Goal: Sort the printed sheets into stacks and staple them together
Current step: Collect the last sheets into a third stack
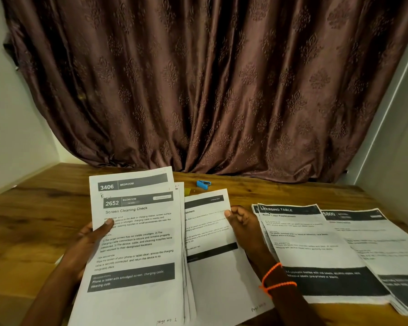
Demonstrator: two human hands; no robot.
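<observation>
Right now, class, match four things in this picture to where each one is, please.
Things:
1. stapler
2. Screen Cleaning Check sheet
3. Dressing Table sheet
4. orange bracelet

Places:
A. on the right wrist
B. flat on the table, right of the hands
C. at the back, near the curtain
D. front of the left hand's bundle

Pairs: 1-C, 2-D, 3-B, 4-A
</observation>
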